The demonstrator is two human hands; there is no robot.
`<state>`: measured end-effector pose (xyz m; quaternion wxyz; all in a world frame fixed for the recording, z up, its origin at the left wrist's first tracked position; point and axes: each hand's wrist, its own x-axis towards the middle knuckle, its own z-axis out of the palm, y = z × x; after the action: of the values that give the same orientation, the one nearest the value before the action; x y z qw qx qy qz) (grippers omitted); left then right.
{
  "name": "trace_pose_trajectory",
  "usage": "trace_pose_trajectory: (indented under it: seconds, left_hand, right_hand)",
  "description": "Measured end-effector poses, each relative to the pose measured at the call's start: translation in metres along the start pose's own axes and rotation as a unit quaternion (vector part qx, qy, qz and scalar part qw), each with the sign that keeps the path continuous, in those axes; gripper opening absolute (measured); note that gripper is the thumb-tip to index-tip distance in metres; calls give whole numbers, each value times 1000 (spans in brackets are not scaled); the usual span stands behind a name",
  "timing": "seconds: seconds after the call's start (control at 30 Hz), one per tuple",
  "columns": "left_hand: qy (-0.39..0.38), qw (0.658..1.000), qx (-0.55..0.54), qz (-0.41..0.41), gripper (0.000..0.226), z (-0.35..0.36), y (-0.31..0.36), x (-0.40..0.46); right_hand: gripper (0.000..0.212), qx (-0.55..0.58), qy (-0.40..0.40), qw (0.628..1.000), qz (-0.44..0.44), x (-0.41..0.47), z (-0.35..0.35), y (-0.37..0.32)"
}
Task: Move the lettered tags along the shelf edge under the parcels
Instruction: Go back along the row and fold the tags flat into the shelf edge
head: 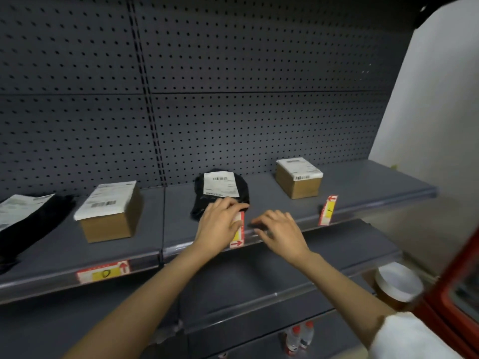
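Note:
A grey shelf edge (368, 208) carries red-and-yellow lettered tags. My left hand (220, 224) grips one tag (239, 235) standing upright at the edge, just below a black soft parcel (220, 189) with a white label; its letter is hidden. My right hand (280, 231) hovers beside it with fingers spread, fingertips at the edge rail. A tag marked F (328, 210) stands on end under a small cardboard box (299, 177). Another tag (103, 272) lies flat in the rail under a larger box (110, 211).
A long black parcel (26, 218) lies at the far left of the shelf. Lower shelves (285, 270) jut out beneath. Water bottles (299, 338) stand low down. A white bucket (399, 283) and a red frame (456, 288) sit at the right, beside a white wall.

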<state>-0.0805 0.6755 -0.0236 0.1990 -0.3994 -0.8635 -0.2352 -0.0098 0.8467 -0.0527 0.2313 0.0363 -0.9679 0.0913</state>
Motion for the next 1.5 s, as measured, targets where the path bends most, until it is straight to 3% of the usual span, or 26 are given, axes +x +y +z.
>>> trace_pose_trajectory:
  seconds: [0.13, 0.27, 0.47, 0.73, 0.87, 1.03, 1.17, 1.5]
  left_hand:
    - [37, 998, 2, -57, 10, 1, 4, 1]
    - [82, 990, 16, -112, 20, -9, -9, -24]
    - [55, 984, 30, -167, 14, -23, -16, -58]
    - [25, 980, 107, -168, 4, -15, -9, -63]
    - [13, 978, 143, -149, 3, -4, -10, -61]
    - [65, 976, 103, -183, 6, 5, -13, -63]
    - [51, 982, 99, -152, 13, 14, 2, -53]
    - [43, 993, -44, -100, 11, 67, 79, 21]
  right_hand:
    - [24, 72, -30, 996, -53, 10, 9, -1]
    - [26, 115, -43, 988, -98, 19, 18, -9]
    - [17, 133, -40, 983, -117, 27, 24, -33]
    - [7, 91, -39, 989, -110, 27, 17, -31]
    - [21, 108, -65, 988, -91, 21, 18, -22]
    - [35, 144, -22, 987, -63, -4, 29, -14]
    - [40, 64, -64, 991, -103, -5, 14, -4]
    - [34, 20, 78, 995, 63, -30, -41, 113]
